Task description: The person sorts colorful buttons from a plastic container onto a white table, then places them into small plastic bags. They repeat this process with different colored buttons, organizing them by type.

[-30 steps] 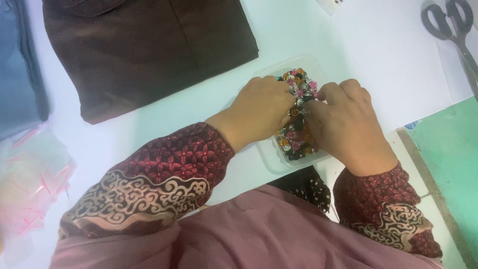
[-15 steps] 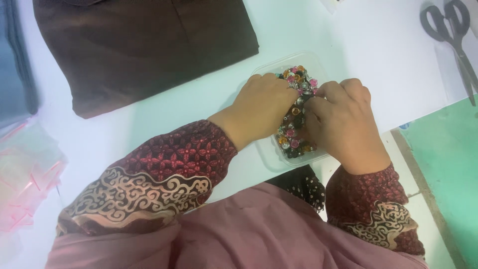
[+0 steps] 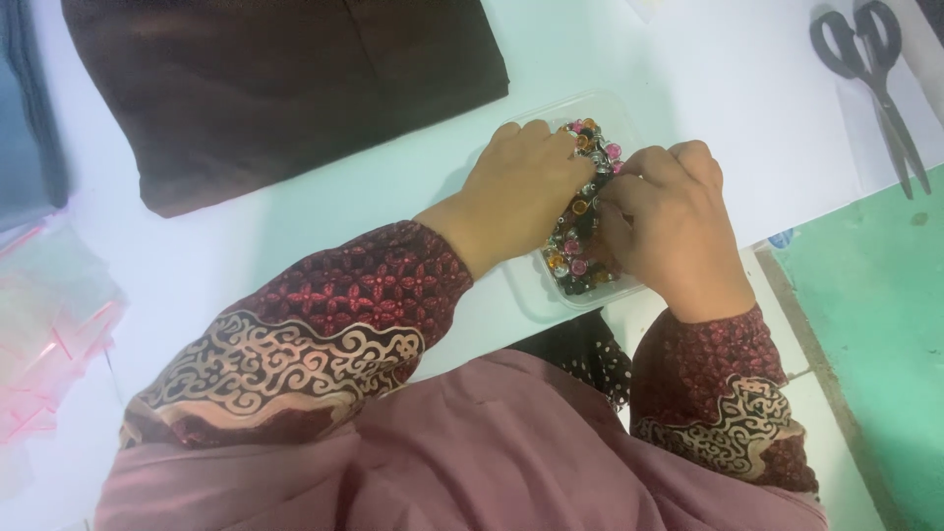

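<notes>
A clear plastic tray (image 3: pixel 528 293) sits on the white table and is filled with small colourful beads and buttons (image 3: pixel 578 236) in pink, orange, black and silver. My left hand (image 3: pixel 516 192) rests over the tray's left side, fingers curled down into the pile. From the other side my right hand (image 3: pixel 674 231) covers the tray, its fingertips bent in among the pieces. The two hands nearly touch above the middle of the pile. What the fingertips pinch is hidden. Both sleeves are dark red with a cream scroll pattern.
A folded dark brown cloth (image 3: pixel 275 88) lies at the back left. Black scissors (image 3: pixel 875 79) lie at the far right on a white sheet. Clear zip bags with pink strips (image 3: pixel 44 334) sit at the left edge. A green surface (image 3: pixel 875 344) begins on the right.
Both hands stay over the tray, with small shifts of the fingers among the beads. The view has drifted slightly.
</notes>
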